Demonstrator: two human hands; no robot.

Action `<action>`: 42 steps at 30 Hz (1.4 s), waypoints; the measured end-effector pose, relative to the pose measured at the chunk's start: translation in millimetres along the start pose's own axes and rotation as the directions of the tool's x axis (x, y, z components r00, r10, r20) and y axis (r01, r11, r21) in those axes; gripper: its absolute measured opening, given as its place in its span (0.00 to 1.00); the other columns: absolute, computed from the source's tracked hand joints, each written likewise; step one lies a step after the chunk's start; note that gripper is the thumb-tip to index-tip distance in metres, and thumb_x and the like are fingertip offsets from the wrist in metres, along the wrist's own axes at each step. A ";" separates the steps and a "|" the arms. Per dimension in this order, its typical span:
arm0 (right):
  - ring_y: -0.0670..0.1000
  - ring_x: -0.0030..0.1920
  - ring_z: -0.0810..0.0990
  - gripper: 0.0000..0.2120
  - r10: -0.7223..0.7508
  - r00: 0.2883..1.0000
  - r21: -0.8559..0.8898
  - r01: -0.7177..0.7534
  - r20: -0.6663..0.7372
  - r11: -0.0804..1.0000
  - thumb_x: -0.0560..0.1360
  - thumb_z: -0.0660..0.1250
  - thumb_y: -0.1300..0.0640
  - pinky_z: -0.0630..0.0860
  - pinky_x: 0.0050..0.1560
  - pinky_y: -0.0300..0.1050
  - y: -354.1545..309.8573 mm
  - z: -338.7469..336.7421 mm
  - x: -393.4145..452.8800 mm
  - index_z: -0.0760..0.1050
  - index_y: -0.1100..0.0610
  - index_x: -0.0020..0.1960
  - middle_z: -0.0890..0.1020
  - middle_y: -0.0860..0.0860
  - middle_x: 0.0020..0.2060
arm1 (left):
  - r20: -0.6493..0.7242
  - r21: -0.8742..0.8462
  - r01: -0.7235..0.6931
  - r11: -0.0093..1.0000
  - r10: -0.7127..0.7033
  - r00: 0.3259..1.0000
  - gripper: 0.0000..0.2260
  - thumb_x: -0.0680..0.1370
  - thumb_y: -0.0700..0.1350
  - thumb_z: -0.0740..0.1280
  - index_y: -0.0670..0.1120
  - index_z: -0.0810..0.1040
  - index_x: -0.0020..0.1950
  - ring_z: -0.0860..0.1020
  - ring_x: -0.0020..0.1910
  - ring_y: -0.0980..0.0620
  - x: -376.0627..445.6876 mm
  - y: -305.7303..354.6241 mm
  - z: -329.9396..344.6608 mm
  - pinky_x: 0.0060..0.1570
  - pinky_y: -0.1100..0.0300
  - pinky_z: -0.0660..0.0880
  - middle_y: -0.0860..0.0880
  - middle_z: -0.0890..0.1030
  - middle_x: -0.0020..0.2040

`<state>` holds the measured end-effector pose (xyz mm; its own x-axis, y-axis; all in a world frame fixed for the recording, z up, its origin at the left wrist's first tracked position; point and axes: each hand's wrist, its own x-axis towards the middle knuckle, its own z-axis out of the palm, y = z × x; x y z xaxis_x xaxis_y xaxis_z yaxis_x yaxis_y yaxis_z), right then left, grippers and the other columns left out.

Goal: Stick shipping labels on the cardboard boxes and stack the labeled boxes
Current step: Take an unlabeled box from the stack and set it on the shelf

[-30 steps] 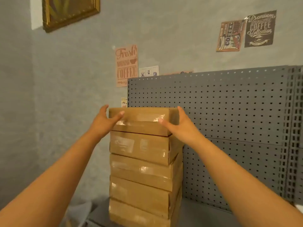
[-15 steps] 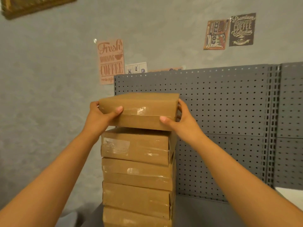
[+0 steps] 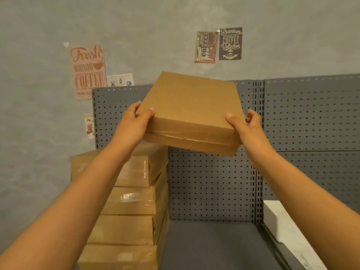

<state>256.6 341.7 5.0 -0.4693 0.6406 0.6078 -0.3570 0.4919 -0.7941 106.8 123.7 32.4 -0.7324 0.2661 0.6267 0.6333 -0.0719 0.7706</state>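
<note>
Holding the flat brown cardboard box [image 3: 190,112] in the air with both hands, I have it up and to the right of the stack of taped brown cardboard boxes [image 3: 134,193], clear of the topmost one and in front of the grey perforated metal panel [image 3: 303,117]. My left hand [image 3: 134,121] curls round its near left corner, thumb on top; my right hand [image 3: 244,126] clasps the near right corner the same way. It tilts toward me, plain top showing no label. I judge it light and stiff, its taped seam a little slick, so gripping the corners with fingers underneath seems safest.
</note>
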 end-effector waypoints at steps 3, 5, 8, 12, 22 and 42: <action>0.51 0.63 0.72 0.35 0.063 0.997 -0.024 -0.062 0.037 0.998 0.68 0.67 0.37 0.71 0.64 0.54 17.3 -37.0 -1.1 0.62 0.46 0.71 0.68 0.47 0.67 | 0.083 0.011 0.055 0.998 -0.055 0.995 0.20 0.77 0.55 0.61 0.52 0.68 0.67 0.72 0.54 0.54 -17.9 -1.2 32.8 0.50 0.54 0.70 0.53 0.72 0.61; 0.52 0.61 0.74 0.31 0.108 0.993 -0.012 -0.107 0.053 0.994 0.70 0.68 0.41 0.72 0.64 0.56 32.4 -58.2 -6.0 0.63 0.45 0.69 0.69 0.49 0.66 | 0.101 0.014 0.140 0.990 -0.141 0.985 0.15 0.77 0.51 0.63 0.52 0.69 0.63 0.71 0.49 0.57 -34.3 -10.8 54.1 0.51 0.52 0.69 0.54 0.73 0.55; 0.52 0.60 0.75 0.27 0.184 0.976 -0.025 -0.182 0.117 0.983 0.74 0.68 0.50 0.73 0.62 0.53 57.0 -85.8 -20.0 0.62 0.49 0.70 0.71 0.48 0.65 | 0.138 0.064 0.252 0.966 -0.258 0.956 0.15 0.76 0.50 0.64 0.50 0.67 0.61 0.70 0.46 0.57 -64.5 -29.4 84.2 0.44 0.55 0.69 0.54 0.73 0.51; 0.48 0.52 0.75 0.26 0.318 0.938 -0.109 -0.304 0.140 0.946 0.74 0.69 0.54 0.72 0.50 0.46 94.0 -107.8 -44.4 0.62 0.51 0.69 0.72 0.48 0.60 | 0.140 0.173 0.333 0.927 -0.358 0.923 0.18 0.76 0.53 0.66 0.47 0.66 0.60 0.72 0.43 0.57 -101.3 -60.8 113.7 0.38 0.59 0.68 0.53 0.73 0.48; 0.53 0.59 0.76 0.35 0.500 0.843 -0.409 -0.393 0.197 0.824 0.69 0.73 0.45 0.73 0.61 0.49 190.5 -111.1 -104.4 0.64 0.55 0.70 0.73 0.53 0.64 | 0.184 0.406 0.537 0.740 -0.641 0.745 0.28 0.76 0.57 0.65 0.47 0.63 0.72 0.72 0.61 0.45 -161.3 -150.8 149.1 0.51 0.55 0.69 0.46 0.71 0.67; 0.55 0.62 0.74 0.43 0.670 0.711 -0.488 -0.518 0.211 0.703 0.65 0.68 0.33 0.73 0.64 0.56 272.2 -101.5 -125.8 0.59 0.50 0.73 0.71 0.53 0.66 | 0.370 0.514 0.417 0.750 -0.632 0.681 0.33 0.78 0.58 0.62 0.47 0.53 0.77 0.71 0.67 0.45 -170.5 -227.0 164.8 0.57 0.57 0.67 0.46 0.70 0.71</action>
<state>300.4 454.9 -287.4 -0.7433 0.6613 -0.1005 0.3863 0.3017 -0.8716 129.2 253.1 -268.4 -0.8065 0.5823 -0.1026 0.2984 0.5506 0.7796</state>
